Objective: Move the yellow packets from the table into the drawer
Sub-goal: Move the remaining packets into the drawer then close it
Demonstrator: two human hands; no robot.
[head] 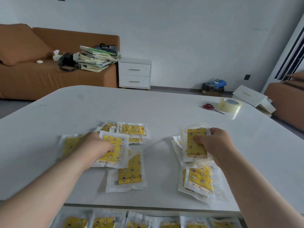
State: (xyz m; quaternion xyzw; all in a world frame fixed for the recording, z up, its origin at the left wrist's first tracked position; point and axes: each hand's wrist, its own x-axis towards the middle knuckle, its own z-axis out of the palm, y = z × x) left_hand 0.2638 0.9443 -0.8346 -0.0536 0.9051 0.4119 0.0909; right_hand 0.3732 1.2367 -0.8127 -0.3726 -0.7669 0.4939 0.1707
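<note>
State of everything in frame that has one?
left hand: grips one yellow packet
right hand: pinches several yellow packets
table drawer: open, stored packets inside
nightstand drawers: both shut
scissors: closed
tape roll: lying flat

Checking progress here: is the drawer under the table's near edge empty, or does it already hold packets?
Not empty: a row of yellow packets lies in the open drawer, just below the table's near edge.
</note>
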